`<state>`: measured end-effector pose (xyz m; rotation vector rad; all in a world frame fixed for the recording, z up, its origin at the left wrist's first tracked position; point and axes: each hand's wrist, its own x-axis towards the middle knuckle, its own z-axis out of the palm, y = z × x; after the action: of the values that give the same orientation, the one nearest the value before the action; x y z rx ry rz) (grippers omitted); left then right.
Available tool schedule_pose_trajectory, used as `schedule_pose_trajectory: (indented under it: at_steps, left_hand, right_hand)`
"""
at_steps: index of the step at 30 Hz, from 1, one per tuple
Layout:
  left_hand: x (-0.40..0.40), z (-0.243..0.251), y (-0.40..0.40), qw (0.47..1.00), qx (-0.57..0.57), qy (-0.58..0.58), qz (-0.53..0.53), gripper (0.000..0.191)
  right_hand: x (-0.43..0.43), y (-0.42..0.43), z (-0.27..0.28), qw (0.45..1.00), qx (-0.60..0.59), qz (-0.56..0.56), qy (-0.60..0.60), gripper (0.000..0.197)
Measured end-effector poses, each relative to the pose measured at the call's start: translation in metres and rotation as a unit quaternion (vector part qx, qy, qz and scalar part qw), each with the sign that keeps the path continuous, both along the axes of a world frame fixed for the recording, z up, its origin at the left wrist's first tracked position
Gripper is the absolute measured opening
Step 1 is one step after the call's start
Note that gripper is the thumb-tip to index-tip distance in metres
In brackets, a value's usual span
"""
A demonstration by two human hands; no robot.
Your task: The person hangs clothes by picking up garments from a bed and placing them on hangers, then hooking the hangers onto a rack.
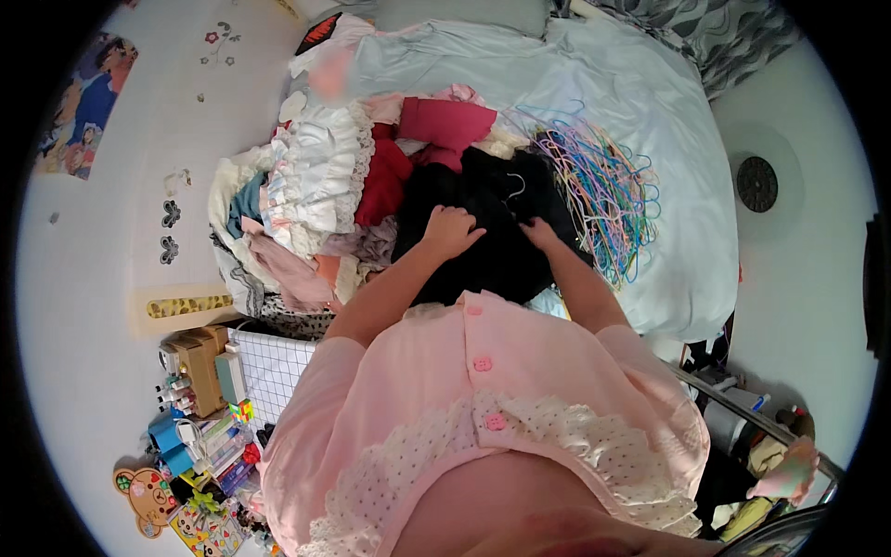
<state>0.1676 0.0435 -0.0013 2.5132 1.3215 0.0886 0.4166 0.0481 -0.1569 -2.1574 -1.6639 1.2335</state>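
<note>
A black, fuzzy-looking garment (480,257) lies spread on the bed in front of me. The pale hook of a hanger (515,185) sticks up from its upper part; the rest of that hanger is hidden by the black fabric. My left hand (451,232) is on the garment's left side, back of the hand up and thumb pointing right; whether it grips the cloth is unclear. Just below the hook, my right hand (539,233) holds the garment's right part, its fingertips partly hidden in the dark folds.
Piled clothes fill the bed's left side, including a white ruffled garment (317,170), a red garment (383,177) and folded magenta cloth (445,122). Right of the black garment lies a heap of colourful hangers (602,195) on the pale bedsheet (696,230). A gridded tabletop (275,369) stands lower left.
</note>
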Motion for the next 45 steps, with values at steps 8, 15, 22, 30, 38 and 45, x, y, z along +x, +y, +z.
schedule_pose_trajectory:
  at_steps: [8, 15, 22, 30, 38, 45]
  left_hand:
    - [-0.023, -0.011, -0.002, 0.995, -0.019, -0.087, 0.046, 0.016]
    - [-0.047, -0.026, 0.011, 0.986, -0.008, -0.139, 0.093, 0.013]
    - [-0.038, -0.013, 0.018, 0.986, -0.027, -0.140, 0.082, 0.013]
    - [-0.054, 0.009, 0.029, 0.976, 0.067, -0.185, 0.097, 0.011]
    - [-0.052, 0.081, 0.034, 0.960, 0.231, -0.159, -0.006, 0.030]
    - [-0.091, 0.125, 0.032, 0.948, 0.199, -0.210, 0.136, 0.013]
  right_hand:
    - [-0.020, -0.028, -0.040, 0.921, 0.187, -0.302, 0.158, 0.038]
    - [-0.025, -0.052, -0.001, 0.996, 0.041, -0.085, -0.002, 0.047]
    - [-0.027, -0.053, 0.007, 0.989, 0.062, -0.132, 0.007, 0.051]
    - [-0.003, -0.035, 0.107, 0.915, 0.392, -0.039, -0.089, 0.029]
    - [0.013, -0.016, 0.231, 0.894, 0.440, 0.084, -0.032, 0.026]
    - [0.007, -0.009, 0.303, 0.893, 0.410, 0.109, 0.147, 0.045]
